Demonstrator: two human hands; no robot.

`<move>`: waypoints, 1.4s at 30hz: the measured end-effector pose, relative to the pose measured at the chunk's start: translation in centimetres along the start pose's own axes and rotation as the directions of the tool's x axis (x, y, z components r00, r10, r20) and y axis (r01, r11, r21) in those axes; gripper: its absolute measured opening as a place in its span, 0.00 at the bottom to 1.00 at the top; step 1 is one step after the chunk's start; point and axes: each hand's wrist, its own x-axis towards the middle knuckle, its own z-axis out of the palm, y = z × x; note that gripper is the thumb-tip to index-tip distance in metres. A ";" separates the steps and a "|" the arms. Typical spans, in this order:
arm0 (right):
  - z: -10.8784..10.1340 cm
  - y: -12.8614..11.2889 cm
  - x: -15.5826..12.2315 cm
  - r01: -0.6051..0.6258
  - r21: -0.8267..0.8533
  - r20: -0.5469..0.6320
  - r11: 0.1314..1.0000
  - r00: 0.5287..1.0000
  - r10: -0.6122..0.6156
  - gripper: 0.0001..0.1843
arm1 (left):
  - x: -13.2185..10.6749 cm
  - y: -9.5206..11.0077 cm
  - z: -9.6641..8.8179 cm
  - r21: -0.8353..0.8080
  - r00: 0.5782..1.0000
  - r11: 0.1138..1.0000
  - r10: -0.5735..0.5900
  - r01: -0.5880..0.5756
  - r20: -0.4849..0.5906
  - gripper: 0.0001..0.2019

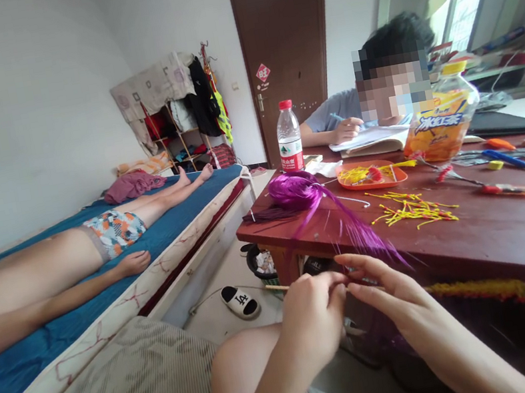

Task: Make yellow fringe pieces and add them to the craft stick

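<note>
Below the table's (483, 239) front edge, the left hand (315, 319) pinches a thin stick (276, 287) and the right hand (392, 299) pinches purple strips (362, 236) onto it; barely started, I think, as most strips lie loose.

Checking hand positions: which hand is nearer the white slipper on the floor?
Left. The left hand is just right of the slipper; the right hand is farther right, beyond it.

- Left hand (315, 319): bare, with a bare forearm behind it.
- Right hand (395, 298): bare, long slim fingers (358, 262), forearm uncovered.
- Knee (242, 369): bare, rounded.
</note>
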 end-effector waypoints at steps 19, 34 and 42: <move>0.9 0.7 -0.1 -0.056 0.148 0.163 0.987 0.986 0.032 0.20 | 3.7 -2.9 -0.8 -0.333 0.971 0.916 -0.239 0.222 -0.009 0.11; 2.1 2.0 1.3 -0.106 0.136 0.220 0.985 0.973 0.074 0.17 | 5.5 -2.9 -1.9 -0.432 0.907 0.807 -0.284 0.401 0.311 0.11; 3.4 2.2 1.8 -0.103 0.174 0.236 0.979 0.970 0.059 0.11 | 5.5 -2.4 -1.0 -0.298 0.918 0.877 -0.311 0.376 0.245 0.04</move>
